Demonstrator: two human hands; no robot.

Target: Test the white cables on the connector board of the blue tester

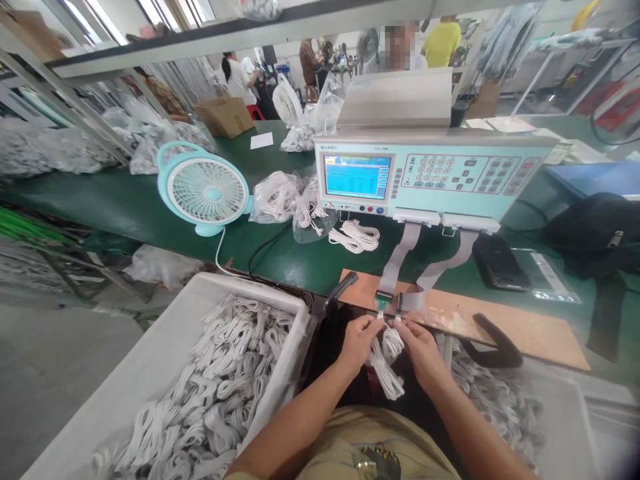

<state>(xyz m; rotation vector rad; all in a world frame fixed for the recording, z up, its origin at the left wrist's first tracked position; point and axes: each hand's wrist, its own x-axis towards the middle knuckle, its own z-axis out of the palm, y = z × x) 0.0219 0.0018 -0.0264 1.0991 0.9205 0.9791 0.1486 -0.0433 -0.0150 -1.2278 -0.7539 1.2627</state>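
Both hands meet at the board's near edge, over my lap. My left hand [361,341] pinches one end of a coiled white cable [386,368], right against a small green connector board [383,302]. In my right hand [420,348], closed finger and thumb grip the cable's other end by a second dark connector [399,303]. The coil hangs below my fingers. Two grey ribbon cables [399,257] run from these connectors up to a cable tester [430,173] with a lit blue screen. Whether the plugs are fully seated is hidden by my fingers.
A white bin [300,313] of bundled cables stands at left, another bin [565,393] at right. On the green bench [270,260] are a turquoise fan [210,190], a coiled cable [354,237], bagged cables [277,197] and a black phone [501,261]. Several people work behind.
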